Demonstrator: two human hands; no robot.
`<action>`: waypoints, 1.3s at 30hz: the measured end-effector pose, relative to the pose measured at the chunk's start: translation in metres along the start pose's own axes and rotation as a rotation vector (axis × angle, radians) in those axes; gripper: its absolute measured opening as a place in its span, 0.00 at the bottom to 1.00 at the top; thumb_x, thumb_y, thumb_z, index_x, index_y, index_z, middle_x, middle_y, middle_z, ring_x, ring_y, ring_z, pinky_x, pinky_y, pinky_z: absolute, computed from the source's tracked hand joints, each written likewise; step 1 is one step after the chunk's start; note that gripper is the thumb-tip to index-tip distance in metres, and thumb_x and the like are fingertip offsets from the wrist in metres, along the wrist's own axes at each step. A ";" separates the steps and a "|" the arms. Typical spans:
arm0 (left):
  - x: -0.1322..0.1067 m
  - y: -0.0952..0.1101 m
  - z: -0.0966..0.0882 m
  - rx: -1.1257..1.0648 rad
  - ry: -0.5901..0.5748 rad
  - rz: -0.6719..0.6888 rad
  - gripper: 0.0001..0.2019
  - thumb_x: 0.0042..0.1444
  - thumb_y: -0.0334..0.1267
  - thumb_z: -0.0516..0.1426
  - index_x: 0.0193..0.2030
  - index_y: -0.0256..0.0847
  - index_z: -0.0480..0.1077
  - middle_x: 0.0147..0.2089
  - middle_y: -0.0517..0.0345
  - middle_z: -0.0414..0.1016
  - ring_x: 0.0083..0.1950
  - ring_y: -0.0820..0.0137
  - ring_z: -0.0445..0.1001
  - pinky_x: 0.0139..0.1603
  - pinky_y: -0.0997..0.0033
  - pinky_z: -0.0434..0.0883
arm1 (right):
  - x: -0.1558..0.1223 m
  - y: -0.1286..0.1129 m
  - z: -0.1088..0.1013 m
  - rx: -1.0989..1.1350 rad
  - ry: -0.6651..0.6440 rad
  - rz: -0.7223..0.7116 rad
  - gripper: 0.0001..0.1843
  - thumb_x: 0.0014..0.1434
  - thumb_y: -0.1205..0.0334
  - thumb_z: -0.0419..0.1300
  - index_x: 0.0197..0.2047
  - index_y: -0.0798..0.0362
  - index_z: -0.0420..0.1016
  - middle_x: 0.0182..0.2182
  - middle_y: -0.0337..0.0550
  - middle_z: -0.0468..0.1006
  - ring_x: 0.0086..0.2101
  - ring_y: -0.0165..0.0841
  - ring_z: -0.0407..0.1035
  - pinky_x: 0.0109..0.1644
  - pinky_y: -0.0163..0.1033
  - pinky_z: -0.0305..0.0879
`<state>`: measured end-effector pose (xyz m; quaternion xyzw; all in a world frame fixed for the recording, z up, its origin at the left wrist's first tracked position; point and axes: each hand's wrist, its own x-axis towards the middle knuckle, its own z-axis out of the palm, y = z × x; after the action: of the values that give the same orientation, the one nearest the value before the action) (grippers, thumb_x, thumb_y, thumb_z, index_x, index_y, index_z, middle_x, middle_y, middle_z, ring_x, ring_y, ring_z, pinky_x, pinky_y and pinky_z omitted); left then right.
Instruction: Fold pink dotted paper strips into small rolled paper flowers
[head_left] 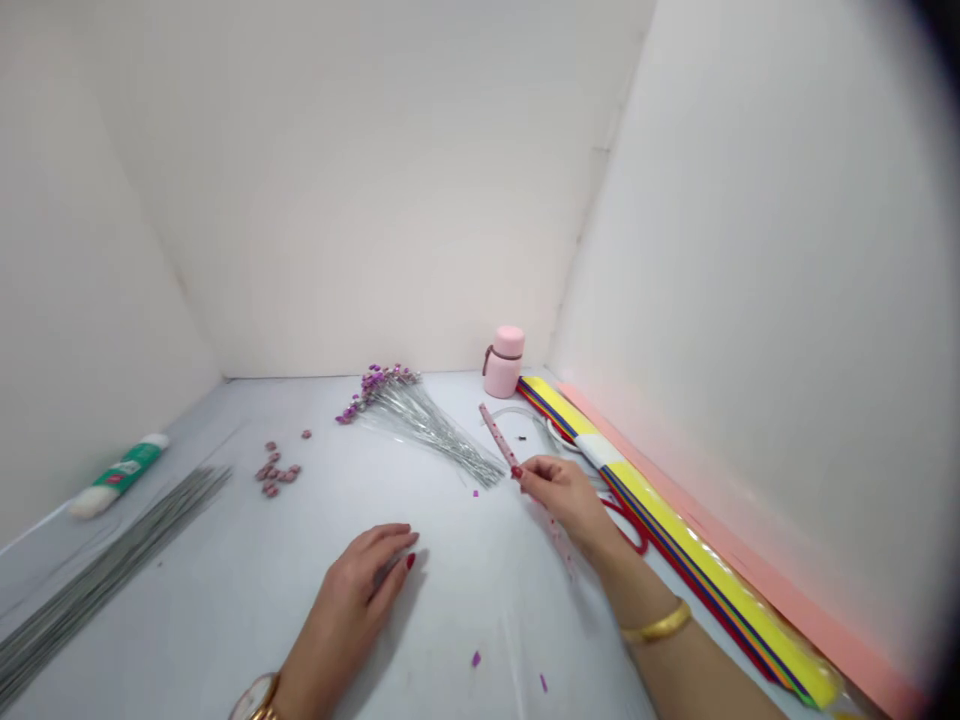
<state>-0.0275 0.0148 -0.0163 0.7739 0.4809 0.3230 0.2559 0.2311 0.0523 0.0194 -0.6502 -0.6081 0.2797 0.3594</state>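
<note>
Between thumb and fingers, my right hand (566, 500) pinches a long narrow pink paper strip (495, 430) patterned with small dark marks. One end points up and away; the lower end hangs toward me and is slightly blurred. My left hand (360, 590) rests on the white tabletop with its fingers loosely extended, thumb apart, holding nothing. Several small folded pink pieces (274, 472) lie in a loose cluster beyond it to the left. Straight ahead lies a bundle of silvery stems (439, 425) with purple and silver heads at its far end.
Grey wires (112, 570) and a green-and-white tube (124, 475) lie at left. A pink flask (504, 362) stands at the back. Along the right run colourful paper strips (675, 530) beside a red looped handle (630, 525). Purple scraps (476, 659) dot the table, enclosed by white walls.
</note>
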 end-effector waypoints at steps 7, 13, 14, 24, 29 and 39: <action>-0.001 0.029 0.009 -0.712 0.074 -0.350 0.09 0.50 0.39 0.56 0.34 0.36 0.71 0.28 0.56 0.73 0.31 0.68 0.70 0.32 0.73 0.66 | -0.051 -0.029 0.078 0.344 -0.450 -0.046 0.17 0.54 0.52 0.54 0.24 0.57 0.69 0.18 0.35 0.65 0.21 0.25 0.57 0.25 0.30 0.53; 0.002 0.021 0.004 -0.782 0.096 -0.468 0.14 0.51 0.40 0.55 0.18 0.35 0.65 0.18 0.61 0.67 0.21 0.74 0.64 0.25 0.76 0.61 | -0.057 -0.033 0.083 0.587 -0.643 0.089 0.17 0.54 0.51 0.54 0.27 0.58 0.70 0.18 0.35 0.66 0.19 0.23 0.53 0.22 0.30 0.49; 0.002 0.020 0.003 -0.795 0.084 -0.474 0.13 0.51 0.40 0.55 0.19 0.35 0.66 0.18 0.60 0.68 0.22 0.74 0.65 0.25 0.75 0.62 | -0.056 -0.032 0.082 0.628 -0.680 0.126 0.16 0.54 0.51 0.55 0.29 0.58 0.70 0.19 0.36 0.68 0.19 0.23 0.54 0.23 0.30 0.49; 0.000 0.021 0.004 -0.737 0.103 -0.490 0.12 0.46 0.39 0.58 0.17 0.35 0.66 0.17 0.64 0.65 0.20 0.77 0.60 0.23 0.78 0.57 | -0.057 -0.029 0.082 0.667 -0.648 0.154 0.12 0.51 0.56 0.60 0.28 0.57 0.72 0.19 0.35 0.67 0.20 0.23 0.55 0.25 0.30 0.49; 0.002 0.023 0.000 -0.793 0.027 -0.455 0.12 0.49 0.38 0.56 0.19 0.35 0.68 0.19 0.63 0.67 0.23 0.76 0.62 0.26 0.77 0.59 | -0.056 -0.032 0.082 0.752 -0.639 0.160 0.12 0.51 0.56 0.60 0.29 0.58 0.73 0.21 0.37 0.70 0.23 0.25 0.59 0.27 0.30 0.53; -0.002 0.028 -0.006 -1.386 -0.024 -0.579 0.05 0.53 0.36 0.56 0.31 0.37 0.70 0.25 0.60 0.71 0.34 0.73 0.71 0.41 0.74 0.66 | -0.030 -0.016 0.069 0.958 -0.209 0.301 0.09 0.50 0.59 0.58 0.30 0.52 0.62 0.17 0.30 0.64 0.17 0.23 0.61 0.21 0.28 0.54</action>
<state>-0.0165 0.0021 0.0071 0.2815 0.3488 0.4630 0.7647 0.1631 0.0315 -0.0101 -0.4612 -0.3439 0.6393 0.5102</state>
